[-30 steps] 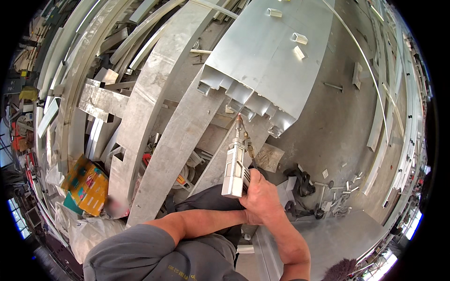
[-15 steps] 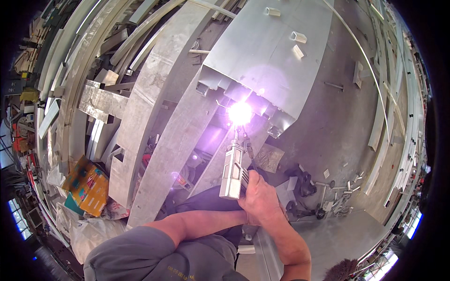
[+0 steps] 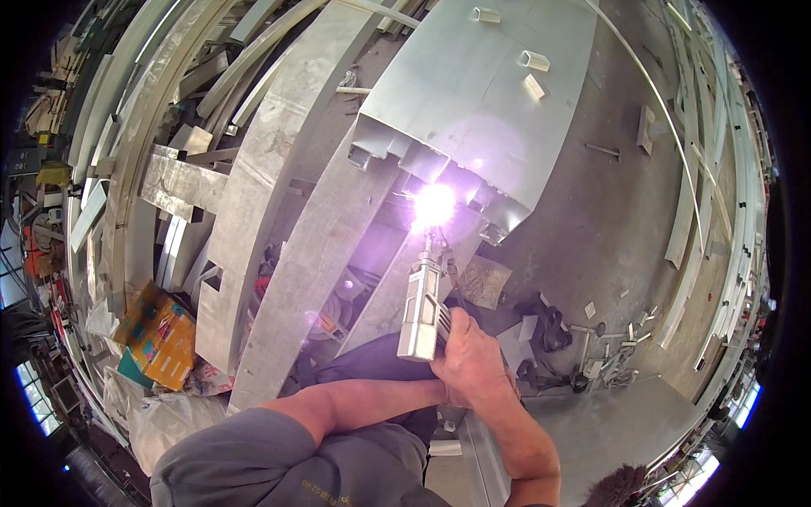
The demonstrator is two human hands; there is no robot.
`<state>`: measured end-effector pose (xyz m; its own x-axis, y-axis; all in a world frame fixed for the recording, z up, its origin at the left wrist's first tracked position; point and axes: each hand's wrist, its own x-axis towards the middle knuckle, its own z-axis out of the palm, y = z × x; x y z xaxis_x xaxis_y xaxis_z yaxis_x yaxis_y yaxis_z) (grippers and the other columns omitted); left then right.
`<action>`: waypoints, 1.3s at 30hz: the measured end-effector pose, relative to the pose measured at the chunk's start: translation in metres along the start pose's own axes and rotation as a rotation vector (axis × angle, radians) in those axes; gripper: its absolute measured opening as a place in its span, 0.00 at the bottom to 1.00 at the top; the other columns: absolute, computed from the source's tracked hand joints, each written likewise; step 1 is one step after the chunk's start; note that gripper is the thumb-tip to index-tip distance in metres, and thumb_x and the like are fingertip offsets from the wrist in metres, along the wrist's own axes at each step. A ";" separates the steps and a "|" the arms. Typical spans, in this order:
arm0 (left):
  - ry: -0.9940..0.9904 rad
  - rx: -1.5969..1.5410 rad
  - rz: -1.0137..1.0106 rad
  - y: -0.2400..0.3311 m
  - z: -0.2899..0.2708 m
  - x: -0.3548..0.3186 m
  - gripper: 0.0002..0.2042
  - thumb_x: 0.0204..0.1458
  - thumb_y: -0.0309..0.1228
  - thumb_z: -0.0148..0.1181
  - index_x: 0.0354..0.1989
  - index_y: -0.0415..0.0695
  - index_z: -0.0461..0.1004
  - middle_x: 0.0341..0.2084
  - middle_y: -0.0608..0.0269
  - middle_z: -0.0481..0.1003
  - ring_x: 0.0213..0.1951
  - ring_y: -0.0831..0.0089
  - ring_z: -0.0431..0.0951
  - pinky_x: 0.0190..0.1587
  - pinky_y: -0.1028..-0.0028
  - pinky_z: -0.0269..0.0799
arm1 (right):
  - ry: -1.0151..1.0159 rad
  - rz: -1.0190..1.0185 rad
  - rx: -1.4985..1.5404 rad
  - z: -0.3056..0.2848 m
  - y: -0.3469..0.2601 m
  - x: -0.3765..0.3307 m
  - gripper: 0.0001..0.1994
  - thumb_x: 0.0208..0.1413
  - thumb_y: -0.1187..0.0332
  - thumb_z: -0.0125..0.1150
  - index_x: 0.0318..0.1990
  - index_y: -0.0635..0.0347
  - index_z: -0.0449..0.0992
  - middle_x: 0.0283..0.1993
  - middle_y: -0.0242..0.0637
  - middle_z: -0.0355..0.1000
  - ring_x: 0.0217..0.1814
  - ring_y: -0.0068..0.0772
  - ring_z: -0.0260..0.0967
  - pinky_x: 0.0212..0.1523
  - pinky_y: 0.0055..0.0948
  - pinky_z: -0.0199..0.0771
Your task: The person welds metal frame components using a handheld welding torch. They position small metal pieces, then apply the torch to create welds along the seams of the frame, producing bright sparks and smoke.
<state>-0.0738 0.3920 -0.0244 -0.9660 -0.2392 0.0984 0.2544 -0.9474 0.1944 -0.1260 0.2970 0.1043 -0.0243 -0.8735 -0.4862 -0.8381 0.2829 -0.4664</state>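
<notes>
My right hand (image 3: 478,362) is wrapped around the grip of a silver welding gun (image 3: 420,317), which points away from me. At its tip, a blinding white-violet glare (image 3: 434,205) burns against the ragged near end of a large grey sheet-metal panel (image 3: 473,93), hiding the contact spot. Folded, box-like edges hang along that end of the panel. My left forearm crosses in front of my body. The left hand (image 3: 456,395) lies against the right wrist, mostly covered by it, with its fingers out of sight.
Long metal beams (image 3: 279,127) and profiles pile up at the left. A yellow box (image 3: 162,342) and a whitish plastic bag (image 3: 173,422) sit lower left. Small square tube pieces (image 3: 534,60) rest on the panel. Metal scraps (image 3: 604,363) litter the floor at right, with more long profiles (image 3: 684,211) beyond.
The panel sits slightly farther left and up in the picture. The glare has crept a little to the right along its near end. Both hands keep their hold.
</notes>
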 end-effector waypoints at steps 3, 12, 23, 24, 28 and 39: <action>-0.002 0.031 -0.005 0.001 0.001 0.000 0.23 0.51 0.39 0.71 0.50 0.41 0.69 0.49 0.55 0.73 0.56 0.65 0.72 0.59 0.64 0.68 | -0.003 0.012 0.011 0.000 0.001 -0.002 0.28 0.48 0.58 0.69 0.48 0.65 0.60 0.37 0.53 0.73 0.36 0.57 0.78 0.35 0.49 0.81; 0.002 0.043 -0.041 -0.007 0.002 -0.003 0.23 0.51 0.38 0.71 0.49 0.41 0.69 0.49 0.55 0.74 0.56 0.65 0.73 0.59 0.64 0.68 | -0.060 0.079 0.121 -0.004 0.005 -0.013 0.27 0.49 0.61 0.67 0.51 0.66 0.62 0.41 0.58 0.73 0.40 0.64 0.74 0.41 0.54 0.76; -0.010 0.025 -0.128 -0.024 0.011 -0.006 0.22 0.52 0.38 0.71 0.49 0.41 0.69 0.48 0.55 0.74 0.55 0.65 0.73 0.59 0.64 0.69 | 0.038 0.110 0.224 -0.005 0.025 -0.045 0.31 0.51 0.60 0.65 0.58 0.69 0.61 0.44 0.61 0.74 0.43 0.65 0.74 0.43 0.53 0.76; -0.009 0.025 -0.133 -0.025 0.011 -0.007 0.22 0.52 0.38 0.71 0.49 0.41 0.69 0.48 0.55 0.74 0.55 0.65 0.73 0.59 0.64 0.69 | 0.033 0.122 0.229 -0.003 0.027 -0.047 0.32 0.51 0.60 0.65 0.58 0.69 0.61 0.44 0.62 0.74 0.43 0.66 0.74 0.43 0.53 0.76; -0.017 0.018 -0.157 -0.030 0.014 -0.008 0.22 0.52 0.38 0.71 0.49 0.41 0.69 0.48 0.55 0.74 0.55 0.65 0.73 0.58 0.64 0.69 | 0.043 0.154 0.240 0.004 0.033 -0.063 0.31 0.51 0.60 0.65 0.57 0.70 0.61 0.43 0.62 0.74 0.42 0.66 0.74 0.42 0.54 0.76; -0.015 0.046 -0.176 -0.036 0.009 -0.010 0.22 0.52 0.38 0.71 0.49 0.41 0.70 0.48 0.55 0.74 0.54 0.65 0.73 0.58 0.64 0.69 | 0.140 0.106 0.163 0.016 0.053 -0.064 0.29 0.49 0.61 0.67 0.55 0.69 0.63 0.39 0.57 0.75 0.37 0.62 0.76 0.37 0.52 0.78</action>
<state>-0.0728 0.4305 -0.0232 -0.9951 -0.0674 0.0730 0.0839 -0.9635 0.2543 -0.1600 0.3739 0.0993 -0.1925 -0.8788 -0.4366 -0.7282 0.4262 -0.5368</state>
